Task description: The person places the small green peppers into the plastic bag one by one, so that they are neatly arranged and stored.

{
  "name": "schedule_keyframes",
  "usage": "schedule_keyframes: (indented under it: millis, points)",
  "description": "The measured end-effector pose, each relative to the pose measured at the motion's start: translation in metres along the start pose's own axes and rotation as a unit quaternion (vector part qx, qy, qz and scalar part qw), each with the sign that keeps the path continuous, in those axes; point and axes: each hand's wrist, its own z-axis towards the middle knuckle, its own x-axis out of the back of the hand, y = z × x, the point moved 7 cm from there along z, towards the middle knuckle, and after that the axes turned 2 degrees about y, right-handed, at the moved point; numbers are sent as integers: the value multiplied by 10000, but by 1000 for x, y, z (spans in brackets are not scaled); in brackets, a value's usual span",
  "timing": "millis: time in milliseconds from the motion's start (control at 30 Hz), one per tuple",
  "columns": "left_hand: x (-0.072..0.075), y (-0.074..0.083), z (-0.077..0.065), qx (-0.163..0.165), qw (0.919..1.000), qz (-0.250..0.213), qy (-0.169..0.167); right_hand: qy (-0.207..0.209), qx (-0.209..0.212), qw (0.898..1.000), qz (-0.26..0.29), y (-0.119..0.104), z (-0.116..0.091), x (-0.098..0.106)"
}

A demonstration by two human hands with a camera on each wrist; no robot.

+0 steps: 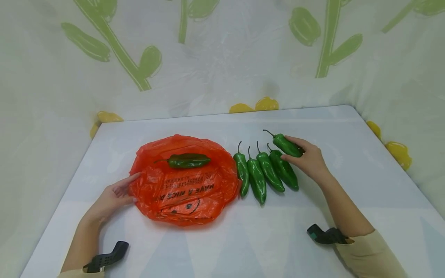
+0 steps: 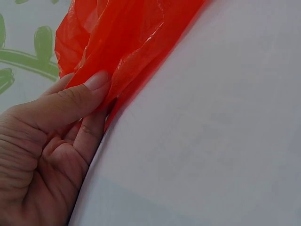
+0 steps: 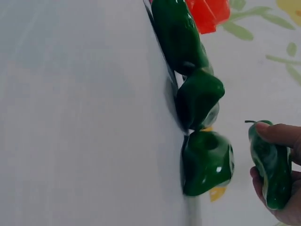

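A red plastic bag point(image 1: 222, 193) with black print lies spread on the table, its rim loosely rounded. One green pepper point(image 1: 189, 160) rests on it, stem to the left. My left hand point(image 1: 112, 199) is at the bag's left edge; in the left wrist view the thumb and fingers pinch the red plastic point(image 2: 127, 61). My right hand point(image 1: 309, 160) holds another green pepper point(image 1: 286, 146), its stem to the upper left, just above the rightmost pepper point(image 1: 284, 170) of a row. In the right wrist view the held pepper point(image 3: 270, 165) is gripped between thumb and fingers.
Several green peppers stand side by side right of the bag, stems toward the back, among them the leftmost pepper point(image 1: 242, 173), touching or nearly touching the bag. The white table point(image 1: 222, 255) ends at a pale curtain point(image 1: 222, 69) with leaf prints.
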Motion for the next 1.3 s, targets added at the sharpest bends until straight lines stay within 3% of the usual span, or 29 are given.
schedule_keyframes:
  millis: [467, 800, 1100, 1300]
  points:
    - [-1, 0, -1, 20, 10000, -91, 7, -338, 385, 9978, 409, -37, 6, -31]
    - [-1, 3, -2, -50, 9999, -152, -49, -430, 1138, 9902, 683, -76, 2, -49]
    - [2, 5, 0, -110, 9999, -24, -11, -561, 1863, 9769, 879, -113, -3, -66]
    - [1, 1, -2, 28, 10000, 31, 9, -821, 2302, 9645, 999, -132, -9, -82]
